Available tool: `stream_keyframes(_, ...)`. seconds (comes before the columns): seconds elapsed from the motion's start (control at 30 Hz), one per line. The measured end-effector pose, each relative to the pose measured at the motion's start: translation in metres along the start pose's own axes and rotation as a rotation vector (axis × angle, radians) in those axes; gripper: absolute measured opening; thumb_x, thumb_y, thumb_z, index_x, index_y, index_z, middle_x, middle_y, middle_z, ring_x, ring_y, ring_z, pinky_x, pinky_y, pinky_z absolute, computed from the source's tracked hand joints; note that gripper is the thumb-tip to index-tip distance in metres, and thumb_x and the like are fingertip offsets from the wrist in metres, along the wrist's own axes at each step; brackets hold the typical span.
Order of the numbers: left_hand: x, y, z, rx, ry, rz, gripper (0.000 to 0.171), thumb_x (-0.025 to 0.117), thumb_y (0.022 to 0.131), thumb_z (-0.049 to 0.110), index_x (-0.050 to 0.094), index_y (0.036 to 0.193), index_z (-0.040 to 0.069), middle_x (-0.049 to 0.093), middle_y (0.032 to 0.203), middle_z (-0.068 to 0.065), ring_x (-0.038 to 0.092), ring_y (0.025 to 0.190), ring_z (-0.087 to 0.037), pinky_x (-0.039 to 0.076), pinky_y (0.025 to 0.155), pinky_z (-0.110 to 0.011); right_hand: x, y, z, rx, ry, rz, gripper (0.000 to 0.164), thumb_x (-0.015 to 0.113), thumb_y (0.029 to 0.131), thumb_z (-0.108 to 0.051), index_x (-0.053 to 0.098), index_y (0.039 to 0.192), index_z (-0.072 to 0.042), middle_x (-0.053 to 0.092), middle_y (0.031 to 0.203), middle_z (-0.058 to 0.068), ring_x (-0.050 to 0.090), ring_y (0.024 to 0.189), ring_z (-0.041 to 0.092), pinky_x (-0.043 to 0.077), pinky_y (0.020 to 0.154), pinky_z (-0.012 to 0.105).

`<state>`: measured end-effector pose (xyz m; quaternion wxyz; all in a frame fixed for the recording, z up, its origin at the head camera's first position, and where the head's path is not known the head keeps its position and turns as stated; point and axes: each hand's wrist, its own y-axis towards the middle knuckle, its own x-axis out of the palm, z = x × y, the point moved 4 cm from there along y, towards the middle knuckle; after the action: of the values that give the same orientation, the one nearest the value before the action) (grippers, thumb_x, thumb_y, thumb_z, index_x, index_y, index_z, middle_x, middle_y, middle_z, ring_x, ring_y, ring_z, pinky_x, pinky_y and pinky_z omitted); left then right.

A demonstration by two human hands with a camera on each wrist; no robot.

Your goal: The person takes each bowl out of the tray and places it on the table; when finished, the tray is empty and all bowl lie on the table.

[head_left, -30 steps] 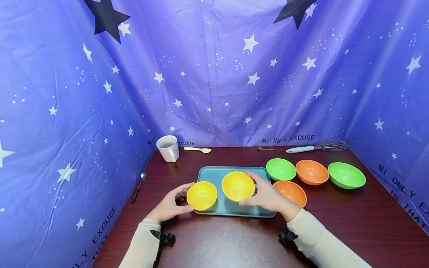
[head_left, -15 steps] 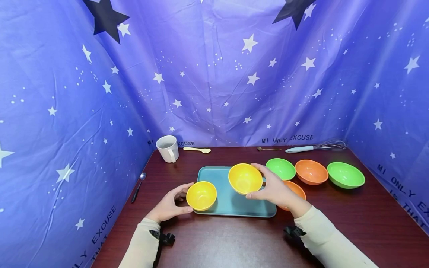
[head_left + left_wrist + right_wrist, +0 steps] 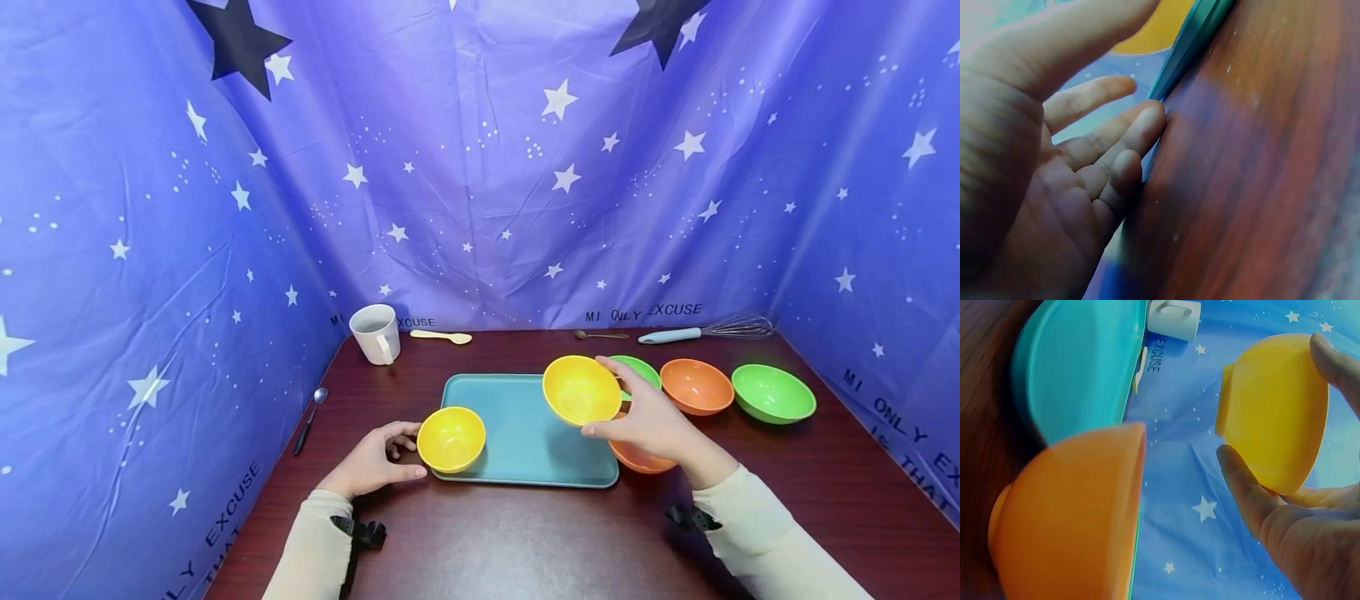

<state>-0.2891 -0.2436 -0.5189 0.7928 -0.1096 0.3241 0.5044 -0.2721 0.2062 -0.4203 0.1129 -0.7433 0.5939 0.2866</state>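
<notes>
My right hand (image 3: 654, 421) holds a yellow bowl (image 3: 581, 390) by its side, raised over the right end of the teal tray (image 3: 517, 471). In the right wrist view, thumb and fingers grip this bowl (image 3: 1279, 412) well off the table. A second yellow bowl (image 3: 452, 439) sits on the tray's left end. Beside it is my left hand (image 3: 375, 461), its fingers loosely bent and its thumb extended. The left wrist view has the left hand (image 3: 1066, 181) with nothing in its grasp, its fingertips near the tray edge (image 3: 1179, 53).
Right of the tray are an orange bowl (image 3: 641, 458), a green bowl (image 3: 639, 368), another orange bowl (image 3: 697, 386) and another green bowl (image 3: 774, 393). Along the back lie a whisk (image 3: 675, 335), a small thin spoon (image 3: 600, 335), a cream spoon (image 3: 441, 336) and a mug (image 3: 377, 333). A black-handled spoon (image 3: 309, 421) lies left.
My right hand has lifted its yellow bowl and carried it rightward, now partly covering the nearest green and orange bowls. The left hand has eased slightly away from the other yellow bowl.
</notes>
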Motion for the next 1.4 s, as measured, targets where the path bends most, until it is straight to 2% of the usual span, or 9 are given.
stream_keyframes(0.17,0.004,0.001,-0.002,-0.017,0.028,0.003,0.061,0.093,0.081,0.037,0.067,0.134,0.019,0.067,0.113,0.006,0.061,0.098,-0.018,0.053,0.080,-0.030,-0.013,-0.008,0.007,0.000,0.002,0.024,0.113,0.096,0.076,-0.036,0.030,0.163,-0.010,0.041,0.157,0.017,0.049,0.133,0.042,0.054,0.099,0.052)
stream_keyframes(0.4,0.007,0.003,0.000,-0.013,0.038,0.019,0.051,0.095,0.079,0.033,0.071,0.122,0.023,0.064,0.103,0.006,0.059,0.094,-0.017,0.053,0.080,-0.030,-0.038,-0.021,0.017,-0.036,0.016,0.056,0.108,0.094,0.081,-0.026,0.027,0.164,-0.007,0.048,0.151,0.021,0.060,0.122,0.038,0.053,0.090,0.022)
stream_keyframes(0.57,0.008,0.003,0.002,-0.012,0.022,0.030,0.048,0.096,0.078,0.028,0.072,0.118,0.023,0.064,0.101,0.004,0.060,0.093,-0.021,0.052,0.080,-0.033,-0.059,-0.033,0.024,-0.028,0.042,0.105,0.106,0.092,0.083,-0.019,0.024,0.164,-0.003,0.043,0.154,0.022,0.055,0.127,0.041,0.048,0.090,0.013)
stream_keyframes(0.67,0.009,0.004,0.003,-0.011,0.012,0.037,0.048,0.097,0.076,0.026,0.072,0.117,0.023,0.063,0.101,0.004,0.060,0.092,-0.022,0.052,0.080,-0.034,-0.070,-0.041,0.031,-0.007,0.047,0.133,0.106,0.090,0.084,-0.017,0.022,0.164,-0.001,0.041,0.154,0.025,0.054,0.127,0.036,0.047,0.089,0.010)
stream_keyframes(0.8,0.009,0.004,0.002,-0.012,0.008,0.044,0.049,0.098,0.075,0.025,0.072,0.116,0.023,0.063,0.099,0.004,0.060,0.091,-0.022,0.052,0.079,-0.034,-0.082,-0.051,0.042,0.034,0.043,0.162,0.107,0.089,0.086,-0.016,0.018,0.164,0.000,0.041,0.151,0.028,0.061,0.115,0.011,0.050,0.085,0.011)
stream_keyframes(0.93,0.010,0.004,0.002,-0.006,0.012,0.051,0.048,0.098,0.075,0.026,0.071,0.115,0.023,0.062,0.096,0.003,0.059,0.090,-0.022,0.052,0.077,-0.032,-0.091,-0.061,0.052,0.048,0.063,0.177,0.109,0.088,0.086,-0.013,0.015,0.165,0.001,0.042,0.150,0.030,0.058,0.106,-0.009,0.052,0.083,0.013)
stream_keyframes(1.2,0.011,0.004,0.001,-0.001,-0.001,0.053,0.047,0.097,0.076,0.026,0.072,0.115,0.022,0.062,0.096,0.002,0.059,0.090,-0.023,0.052,0.076,-0.032,-0.111,-0.081,0.067,0.056,-0.024,0.182,0.105,0.087,0.087,-0.013,0.018,0.164,0.003,0.042,0.150,0.030,0.053,0.105,-0.017,0.053,0.079,0.012)
stream_keyframes(1.27,0.011,0.004,0.001,-0.001,-0.002,0.052,0.047,0.097,0.076,0.026,0.072,0.115,0.022,0.062,0.096,0.002,0.059,0.090,-0.023,0.052,0.075,-0.032,-0.114,-0.086,0.072,0.050,-0.048,0.176,0.104,0.088,0.086,-0.013,0.020,0.163,0.002,0.045,0.147,0.025,0.055,0.104,-0.015,0.054,0.078,0.014)
stream_keyframes(1.4,0.010,0.005,0.000,-0.004,0.017,0.046,0.048,0.097,0.076,0.028,0.072,0.116,0.023,0.062,0.095,0.002,0.059,0.090,-0.022,0.052,0.075,-0.032,-0.118,-0.095,0.083,0.037,-0.081,0.168,0.101,0.088,0.086,-0.011,0.024,0.163,0.000,0.050,0.139,0.005,0.058,0.104,-0.011,0.055,0.078,0.016)
